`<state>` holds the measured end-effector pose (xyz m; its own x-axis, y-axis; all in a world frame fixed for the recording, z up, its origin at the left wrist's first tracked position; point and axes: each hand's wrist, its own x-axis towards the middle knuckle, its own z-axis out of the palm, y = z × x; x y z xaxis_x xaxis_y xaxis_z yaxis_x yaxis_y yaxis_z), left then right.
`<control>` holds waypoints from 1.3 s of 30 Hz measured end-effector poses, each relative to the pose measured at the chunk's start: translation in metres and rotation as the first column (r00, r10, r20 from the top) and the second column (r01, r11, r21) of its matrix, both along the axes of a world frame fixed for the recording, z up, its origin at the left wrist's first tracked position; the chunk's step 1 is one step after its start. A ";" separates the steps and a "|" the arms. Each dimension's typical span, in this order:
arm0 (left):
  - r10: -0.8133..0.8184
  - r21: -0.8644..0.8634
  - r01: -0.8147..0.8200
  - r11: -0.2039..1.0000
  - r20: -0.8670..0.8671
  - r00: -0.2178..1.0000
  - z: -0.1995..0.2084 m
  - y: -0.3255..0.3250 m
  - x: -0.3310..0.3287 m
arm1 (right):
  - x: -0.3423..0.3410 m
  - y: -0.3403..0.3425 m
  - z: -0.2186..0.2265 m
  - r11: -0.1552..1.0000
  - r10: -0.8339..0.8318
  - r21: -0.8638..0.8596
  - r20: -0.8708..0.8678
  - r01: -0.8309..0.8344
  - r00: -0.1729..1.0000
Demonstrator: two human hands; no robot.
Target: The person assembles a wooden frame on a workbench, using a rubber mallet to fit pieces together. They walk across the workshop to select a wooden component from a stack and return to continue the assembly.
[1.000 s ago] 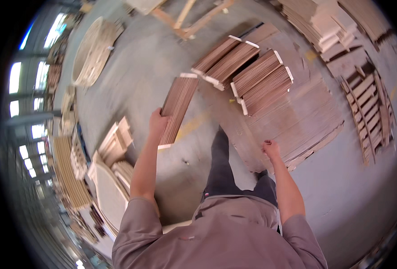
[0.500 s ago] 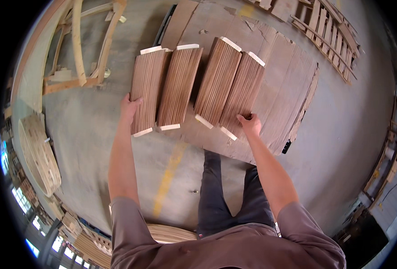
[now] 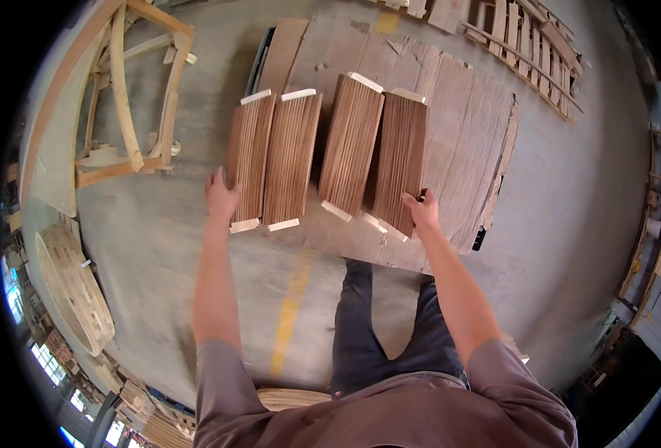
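Several brown grooved wooden bundles, which look like stacked slats with pale strips at their ends, lie side by side on a cardboard-covered platform. At the left side of the leftmost bundle (image 3: 250, 160) is my left hand (image 3: 221, 196), its fingers apart and its thumb close to the edge. My right hand (image 3: 422, 211) grips the near right edge of the rightmost bundle (image 3: 403, 160), thumb on top; its other fingers are partly hidden. That bundle leans at an angle against its neighbour (image 3: 351, 142). A wider gap separates this pair from the second bundle (image 3: 293, 157) on the left.
The cardboard (image 3: 461, 142) extends right of the bundles. Curved wooden frames (image 3: 125, 97) stand at the far left, with a curved wooden piece (image 3: 76, 287) below them. A slatted wooden pallet (image 3: 528, 48) lies far right. A yellow line (image 3: 292, 313) marks the floor near my legs.
My left hand has loosened from the leftmost bundle, which now sits nearer its neighbour. The rightmost bundle has turned, its near end swinging right with my right hand. The whole view has shifted slightly.
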<state>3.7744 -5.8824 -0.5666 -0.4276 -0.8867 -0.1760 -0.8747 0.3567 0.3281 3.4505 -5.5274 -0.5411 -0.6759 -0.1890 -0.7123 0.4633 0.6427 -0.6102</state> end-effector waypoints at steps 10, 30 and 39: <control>-0.428 0.292 0.334 0.896 0.375 0.822 0.033 0.274 0.219 | -0.050 0.161 0.178 0.732 -0.231 -0.614 0.185 0.296 0.955; -0.091 0.828 0.052 0.559 -0.001 0.996 0.103 0.538 -0.274 | -0.151 0.723 0.331 0.269 -0.909 -0.759 0.003 0.592 0.418; -0.490 0.760 0.245 0.602 0.110 0.865 0.129 0.702 -0.554 | -0.210 0.926 0.311 0.034 -0.997 -0.748 0.023 0.662 0.077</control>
